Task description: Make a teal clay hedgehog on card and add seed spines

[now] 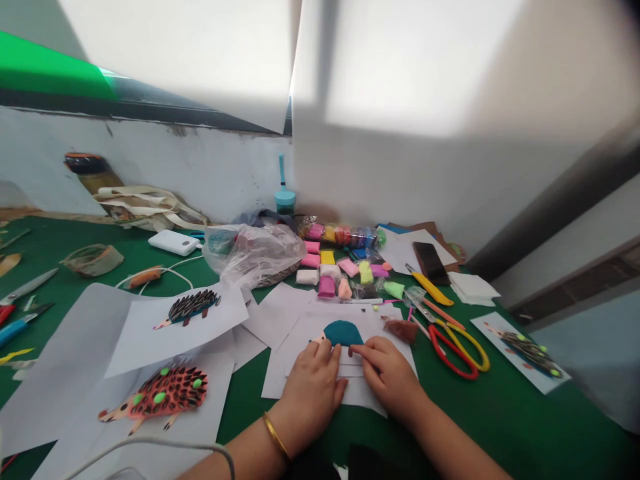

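Observation:
A blue dome-shaped clay piece (343, 332) with a pale pointed end at its left lies on white paper (275, 380) in front of me. My left hand (314, 380) rests on the paper, its fingers laid out at the lower left edge of the piece. My right hand (387, 373) has its index finger stretched to a small brown bit (352, 351) under the blue clay, pressing or touching it. A brown clay lump in a clear wrapper (401, 329) sits just beyond my right hand.
Red-and-yellow scissors (457, 347), a yellow cutter (430, 285) and a phone (430, 262) lie at the right. Clay packets (327, 287) and a plastic bag (255, 253) are behind. Hedgehog pictures lie left (170, 393) and right (525, 353).

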Available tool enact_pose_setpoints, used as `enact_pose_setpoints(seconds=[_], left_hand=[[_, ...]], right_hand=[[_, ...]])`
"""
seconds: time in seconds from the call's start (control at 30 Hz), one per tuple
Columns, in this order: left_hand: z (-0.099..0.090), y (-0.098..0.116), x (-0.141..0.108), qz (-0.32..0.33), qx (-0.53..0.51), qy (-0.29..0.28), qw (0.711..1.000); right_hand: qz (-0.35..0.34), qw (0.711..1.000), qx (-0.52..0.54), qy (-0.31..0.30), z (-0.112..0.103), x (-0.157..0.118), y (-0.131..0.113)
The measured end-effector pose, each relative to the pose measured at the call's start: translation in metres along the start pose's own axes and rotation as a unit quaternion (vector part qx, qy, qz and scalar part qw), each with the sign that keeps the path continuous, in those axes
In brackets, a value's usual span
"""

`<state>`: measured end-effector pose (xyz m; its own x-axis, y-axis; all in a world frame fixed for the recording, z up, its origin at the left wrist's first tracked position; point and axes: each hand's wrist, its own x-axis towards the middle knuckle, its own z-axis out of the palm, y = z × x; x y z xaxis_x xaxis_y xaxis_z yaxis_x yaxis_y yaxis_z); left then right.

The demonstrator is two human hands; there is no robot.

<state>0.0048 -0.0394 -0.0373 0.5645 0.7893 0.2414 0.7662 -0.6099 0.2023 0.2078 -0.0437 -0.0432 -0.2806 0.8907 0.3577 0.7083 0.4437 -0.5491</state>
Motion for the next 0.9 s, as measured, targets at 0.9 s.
enact_pose_setpoints(seconds=[0.9], left_hand=[[-0.012,0.003,0.001,0.031,-0.025,-0.011,0.999]], right_hand=[[-0.002,0.999,-0.047,-0.019,0.003,-0.002,0.006]])
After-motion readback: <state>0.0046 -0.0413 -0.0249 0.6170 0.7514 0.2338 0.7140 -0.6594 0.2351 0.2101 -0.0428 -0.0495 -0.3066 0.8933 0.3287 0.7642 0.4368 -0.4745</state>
